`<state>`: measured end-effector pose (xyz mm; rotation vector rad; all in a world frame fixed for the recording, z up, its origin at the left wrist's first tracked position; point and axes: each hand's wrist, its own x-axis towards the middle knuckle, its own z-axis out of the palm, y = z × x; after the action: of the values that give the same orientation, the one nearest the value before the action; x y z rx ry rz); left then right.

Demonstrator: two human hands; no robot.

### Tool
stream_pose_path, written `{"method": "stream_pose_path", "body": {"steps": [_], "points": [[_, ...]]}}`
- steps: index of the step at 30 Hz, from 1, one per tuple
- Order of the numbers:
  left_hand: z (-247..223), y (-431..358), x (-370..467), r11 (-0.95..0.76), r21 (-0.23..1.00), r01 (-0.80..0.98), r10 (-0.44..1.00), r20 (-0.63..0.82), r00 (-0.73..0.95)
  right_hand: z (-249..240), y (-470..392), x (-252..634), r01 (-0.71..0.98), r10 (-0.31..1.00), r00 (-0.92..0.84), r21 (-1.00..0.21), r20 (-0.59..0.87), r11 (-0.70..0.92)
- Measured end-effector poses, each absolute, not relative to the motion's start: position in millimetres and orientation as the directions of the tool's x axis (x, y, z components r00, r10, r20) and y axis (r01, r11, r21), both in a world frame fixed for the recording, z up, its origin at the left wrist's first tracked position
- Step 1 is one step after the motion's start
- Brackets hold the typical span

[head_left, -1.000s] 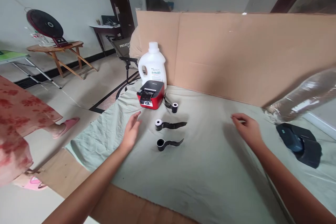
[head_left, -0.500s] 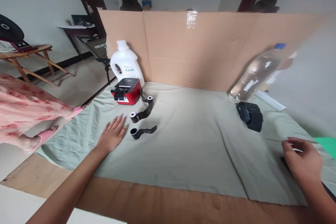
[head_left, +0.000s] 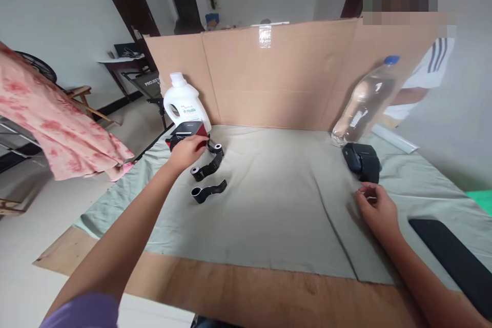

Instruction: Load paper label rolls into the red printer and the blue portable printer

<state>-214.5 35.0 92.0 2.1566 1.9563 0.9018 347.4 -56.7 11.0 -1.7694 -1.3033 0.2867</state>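
Fingers of the left hand (head_left: 188, 152) now reach across the front of the red-and-black printer (head_left: 192, 126) in the head view; half a second earlier that hand lay flat on the cloth (head_left: 277, 215) beside the rolls. The right hand (head_left: 380, 209) has also moved, from farther right along the near side to just below the dark device (head_left: 360, 160). This suggests the work now centres on the two machines, while the middle roll (head_left: 202, 170), near roll (head_left: 207, 192) and far roll (head_left: 218, 148) lie loose between the hands, well apart from the right one. With the right arm shifted, a flat black object (head_left: 453, 261) shows on the table (head_left: 307, 294).

The left grip looks bent inward, but whether it pinches anything cannot be told, nor whether it touches the printer, whose front it hides. The right grip is loosely curled; no held thing shows, and whether the fingertips meet is unclear. The flat black object is cut off at the right edge. Behind the cardboard (head_left: 280, 77), a co-worker's striped sleeve (head_left: 434, 64) is partly covered, and the writing on the white jug (head_left: 184, 105) is too small to read
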Motion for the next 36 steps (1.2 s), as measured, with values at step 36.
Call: {"method": "stream_pose_path", "body": {"steps": [36], "points": [[68,-25,-213,-0.021,0.655,0.755,0.981,0.160,-0.112,2,-51,366,0.555,0.855,0.472,-0.826,0.214,-0.100]]}}
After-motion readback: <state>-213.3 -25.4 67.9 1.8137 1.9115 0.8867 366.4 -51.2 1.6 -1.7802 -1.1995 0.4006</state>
